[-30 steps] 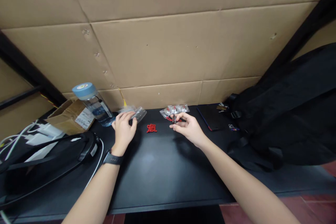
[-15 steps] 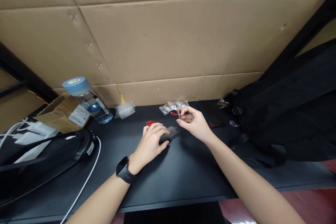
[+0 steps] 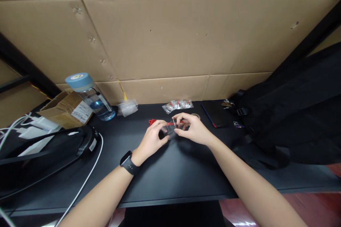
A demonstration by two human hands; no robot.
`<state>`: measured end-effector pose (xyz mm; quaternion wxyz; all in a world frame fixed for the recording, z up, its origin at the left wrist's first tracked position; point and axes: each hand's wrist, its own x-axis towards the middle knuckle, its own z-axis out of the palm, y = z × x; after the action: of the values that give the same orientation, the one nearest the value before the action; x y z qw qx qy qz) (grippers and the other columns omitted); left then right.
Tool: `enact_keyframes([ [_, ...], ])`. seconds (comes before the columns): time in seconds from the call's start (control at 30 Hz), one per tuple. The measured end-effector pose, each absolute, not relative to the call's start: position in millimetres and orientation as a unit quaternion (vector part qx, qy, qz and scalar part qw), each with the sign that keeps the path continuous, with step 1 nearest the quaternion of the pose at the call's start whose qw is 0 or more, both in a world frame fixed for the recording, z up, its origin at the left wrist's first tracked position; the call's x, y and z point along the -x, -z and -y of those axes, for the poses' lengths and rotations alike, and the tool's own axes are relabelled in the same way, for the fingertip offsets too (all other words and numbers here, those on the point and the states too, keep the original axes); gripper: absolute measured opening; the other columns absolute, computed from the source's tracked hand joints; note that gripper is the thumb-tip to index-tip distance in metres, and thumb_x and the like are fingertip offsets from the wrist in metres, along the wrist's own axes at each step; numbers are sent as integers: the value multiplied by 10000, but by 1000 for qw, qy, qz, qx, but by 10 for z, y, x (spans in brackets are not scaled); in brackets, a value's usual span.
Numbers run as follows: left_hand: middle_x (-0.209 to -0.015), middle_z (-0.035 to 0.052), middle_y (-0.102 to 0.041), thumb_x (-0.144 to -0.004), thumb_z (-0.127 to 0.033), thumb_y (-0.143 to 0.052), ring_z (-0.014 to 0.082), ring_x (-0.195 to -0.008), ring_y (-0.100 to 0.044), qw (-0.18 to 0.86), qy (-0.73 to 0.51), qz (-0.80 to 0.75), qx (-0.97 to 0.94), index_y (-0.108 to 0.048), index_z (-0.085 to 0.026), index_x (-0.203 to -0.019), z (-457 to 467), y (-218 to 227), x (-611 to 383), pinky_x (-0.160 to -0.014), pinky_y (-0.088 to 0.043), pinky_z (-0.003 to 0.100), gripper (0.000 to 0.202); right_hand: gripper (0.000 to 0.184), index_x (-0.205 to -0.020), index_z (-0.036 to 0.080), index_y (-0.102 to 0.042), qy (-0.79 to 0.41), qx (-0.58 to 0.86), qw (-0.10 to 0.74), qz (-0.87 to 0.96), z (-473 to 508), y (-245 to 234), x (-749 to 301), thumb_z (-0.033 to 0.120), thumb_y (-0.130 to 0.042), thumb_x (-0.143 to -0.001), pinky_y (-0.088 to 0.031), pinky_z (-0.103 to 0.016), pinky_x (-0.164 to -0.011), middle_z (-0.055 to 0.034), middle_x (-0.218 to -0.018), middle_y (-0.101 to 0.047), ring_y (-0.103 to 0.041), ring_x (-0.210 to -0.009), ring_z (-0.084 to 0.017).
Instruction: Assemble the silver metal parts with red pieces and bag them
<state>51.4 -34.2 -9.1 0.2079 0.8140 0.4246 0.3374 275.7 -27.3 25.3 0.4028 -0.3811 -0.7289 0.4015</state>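
My left hand [image 3: 152,139], with a black watch [image 3: 128,161] on the wrist, pinches a small clear plastic bag [image 3: 168,134] just above the table. Facing it, my right hand [image 3: 194,128] grips a thin, shiny round disc [image 3: 174,123] between thumb and fingers, held edge-on near the bag's mouth. A red cord [image 3: 169,123] runs beside the disc; its attachment is hard to make out. Behind the left fingers lies a bundle of red cord [image 3: 152,121]. Several round silvery pieces in clear wrappers [image 3: 178,105] rest behind both hands.
On the left stand a blue-lidded water bottle [image 3: 98,103], a cardboard box [image 3: 62,108] and a black bag [image 3: 64,149] with white chargers and a cable. Clear bags [image 3: 128,108] lie at the back. A dark flat case [image 3: 215,113], keys [image 3: 227,104] and a black backpack [image 3: 293,113] occupy the right.
My right hand has moved slightly left and down, bringing the disc to the plastic bag. My left hand has shifted slightly, and the bag is now upright between the hands.
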Motion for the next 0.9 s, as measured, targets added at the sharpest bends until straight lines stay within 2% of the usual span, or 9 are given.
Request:
enact_keyframes([
  [0.13, -1304, 83, -630, -824, -273, -787, 289, -1239, -573, 129, -274, -446, -842, -670, -251, -1241, 346, 138, -505, -1033, -456, 451, 434, 167, -825, 216, -595, -375, 444, 332, 743, 237, -180, -2788, 239, -733, -734, -473, -255, -603, -6, -865, -710, -644, -648, -142],
  [0.2, -1329, 90, -615, -826, -288, -796, 313, -1278, -531, 78, -254, -450, -853, -670, -260, -1262, 360, 122, -501, -1035, -423, 479, 454, 166, -798, 220, -591, -338, 475, 307, 752, 220, -166, -2812, 226, -733, -712, -448, -254, -617, 14, -788, -693, -636, -672, -151],
  [0.33, -1181, 64, -681, -944, -206, -644, 250, -1144, -598, 69, -206, -385, -897, -716, -274, -1137, 383, 49, -484, -992, -401, 431, 217, 182, -781, 218, -579, -299, 512, 263, 761, 196, -183, -2850, 215, -735, -687, -416, -261, -645, 14, -801, -698, -622, -719, -159],
  [0.37, -1152, 55, -695, -977, -178, -577, 227, -1105, -617, 82, -187, -361, -910, -726, -278, -1106, 387, 35, -475, -977, -401, 413, 220, 187, -787, 217, -579, -291, 518, 256, 763, 192, -190, -2858, 215, -737, -686, -408, -261, -643, 15, -797, -695, -614, -710, -156],
  [0.43, -1169, 46, -703, -1001, -107, -466, 198, -1096, -634, 111, -159, -324, -926, -736, -298, -1111, 400, 14, -449, -964, -404, 382, 348, 192, -803, 217, -579, -278, 523, 248, 767, 185, -203, -2877, 205, -733, -689, -399, -259, -644, 19, -794, -691, -602, -693, -148],
  [0.53, -1347, 35, -649, -972, -29, -414, 202, -1220, -598, 137, -133, -298, -935, -718, -361, -1225, 436, -4, -398, -1008, -403, 372, 517, 190, -829, 217, -589, -263, 521, 238, 776, 182, -236, -2910, 182, -722, -697, -392, -251, -655, 31, -777, -686, -593, -675, -136],
  [0.67, -1529, 27, -524, -1021, -146, -456, 249, -1332, -529, 130, -101, -300, -940, -646, -422, -1352, 497, -17, -363, -1076, -398, 432, 470, 159, -851, 222, -636, -226, 540, 216, 782, 230, -338, -2936, 201, -723, -720, -384, -246, -663, 29, -741, -675, -598, -698, -146],
  [0.77, -1575, 57, -473, -1014, -265, -545, 304, -1399, -468, 100, -99, -332, -933, -584, -421, -1428, 527, 1, -392, -1106, -394, 493, 443, 129, -863, 226, -678, -182, 565, 183, 784, 327, -449, -2921, 232, -727, -743, -382, -252, -658, -2, -776, -689, -612, -715, -162],
  [0.9, -1608, 73, -426, -1009, -299, -564, 323, -1445, -419, 83, -95, -346, -930, -538, -421, -1470, 542, 31, -446, -1120, -396, 520, 478, 126, -869, 218, -710, -161, 583, 106, 789, 469, -524, -2863, 208, -718, -744, -381, -265, -634, -47, -819, -720, -665, -749, -204],
])
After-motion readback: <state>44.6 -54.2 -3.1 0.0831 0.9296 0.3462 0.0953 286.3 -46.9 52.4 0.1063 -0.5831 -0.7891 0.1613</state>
